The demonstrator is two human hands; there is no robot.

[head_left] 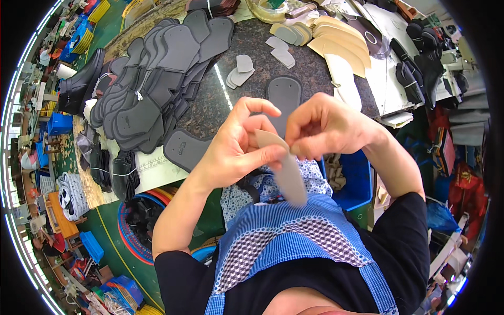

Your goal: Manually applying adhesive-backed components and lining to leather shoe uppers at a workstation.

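Observation:
My left hand [242,144] holds a thin beige pad [290,178], rounded at the ends, between thumb and fingers. Its lower end is blurred and hangs in front of my apron. At the pad's edge, my right hand [331,128] has thumb and forefinger pinched together; whether a thin layer is also between them is hidden. Just beyond my hands lies a dark grey insole [284,93], partly covered by them. Another dark insole [185,149] rests by the table's near edge, left of my left hand. Small light-grey pads [243,63] lie farther off on the dark stone tabletop.
A large heap of dark grey insoles [157,73] covers the table's left. Tan curved sheets [341,44] fan out at the far right. Below the table edge, a blue bin [357,181] stands right and a round basket [140,218] left. A black boot [84,84] stands far left.

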